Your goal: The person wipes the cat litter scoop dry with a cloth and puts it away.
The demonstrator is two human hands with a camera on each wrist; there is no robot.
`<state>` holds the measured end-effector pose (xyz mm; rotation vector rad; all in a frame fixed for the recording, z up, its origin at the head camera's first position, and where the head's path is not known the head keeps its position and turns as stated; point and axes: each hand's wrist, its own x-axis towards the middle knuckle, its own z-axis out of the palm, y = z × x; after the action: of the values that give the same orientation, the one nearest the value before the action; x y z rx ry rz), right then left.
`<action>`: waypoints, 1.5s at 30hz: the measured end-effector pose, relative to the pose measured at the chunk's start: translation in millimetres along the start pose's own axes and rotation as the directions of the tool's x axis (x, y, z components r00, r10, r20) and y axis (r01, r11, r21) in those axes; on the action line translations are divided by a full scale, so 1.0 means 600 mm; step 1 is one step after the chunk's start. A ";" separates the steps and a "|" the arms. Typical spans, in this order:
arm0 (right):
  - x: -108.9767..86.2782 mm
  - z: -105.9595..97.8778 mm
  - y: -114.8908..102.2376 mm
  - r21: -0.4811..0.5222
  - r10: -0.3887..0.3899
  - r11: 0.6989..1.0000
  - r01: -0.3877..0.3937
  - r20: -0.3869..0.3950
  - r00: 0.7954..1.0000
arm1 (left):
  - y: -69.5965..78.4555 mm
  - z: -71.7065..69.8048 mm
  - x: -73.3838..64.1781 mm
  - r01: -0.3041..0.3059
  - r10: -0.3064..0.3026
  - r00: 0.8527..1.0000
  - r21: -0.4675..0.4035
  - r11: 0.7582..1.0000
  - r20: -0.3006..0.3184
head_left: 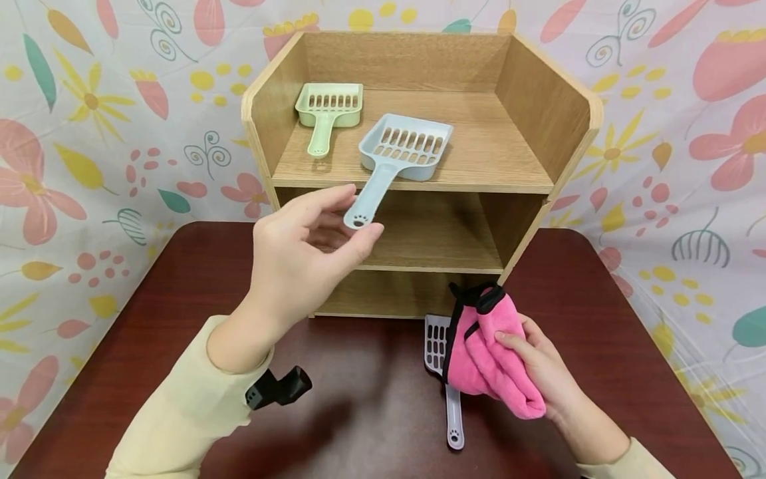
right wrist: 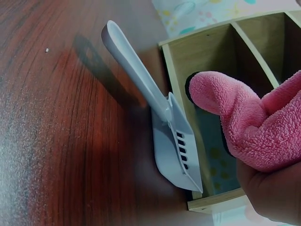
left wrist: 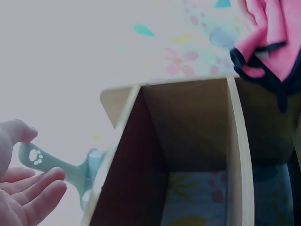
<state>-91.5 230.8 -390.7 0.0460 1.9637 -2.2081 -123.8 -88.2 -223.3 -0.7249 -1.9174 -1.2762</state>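
A light blue slotted litter scoop (head_left: 407, 146) lies on the top shelf, its handle jutting past the front edge. Around the handle's end, my left hand (head_left: 299, 253) is spread, thumb and fingers apart; whether they touch it I cannot tell. The same handle (left wrist: 51, 160) shows beside the fingers in the left wrist view. My right hand (head_left: 544, 372) grips a bunched pink cloth (head_left: 487, 352) with black edging. Partly behind the cloth, a pale grey-lilac litter scoop (right wrist: 176, 146) sits on the table. Back left on the top shelf is a green litter scoop (head_left: 329, 110).
A wooden shelf unit (head_left: 526, 113) with raised sides stands at the back of the dark red-brown table (head_left: 371, 426). Below its top are two lower compartments. A flowered cloth (head_left: 120, 133) hangs behind. A black wrist camera (head_left: 278, 387) sits on the left sleeve.
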 end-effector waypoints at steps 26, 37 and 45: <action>-0.006 -0.001 0.003 0.019 0.020 1.000 -0.021 0.012 1.000 | -0.030 0.061 0.052 -0.516 0.557 0.830 0.405 0.755 0.021; -0.009 -0.004 0.004 0.006 0.029 1.000 -0.029 0.011 1.000 | -0.041 0.075 0.078 -0.547 0.580 0.808 0.490 0.679 0.099; -0.011 -0.006 0.003 0.006 0.036 0.999 -0.036 0.010 0.999 | -0.049 0.076 0.095 -0.523 0.556 0.824 0.527 0.670 0.109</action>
<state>-85.0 234.8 -391.9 0.0710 1.9357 -2.1877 -191.5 -52.6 -204.8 -0.8479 -1.6935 -0.3466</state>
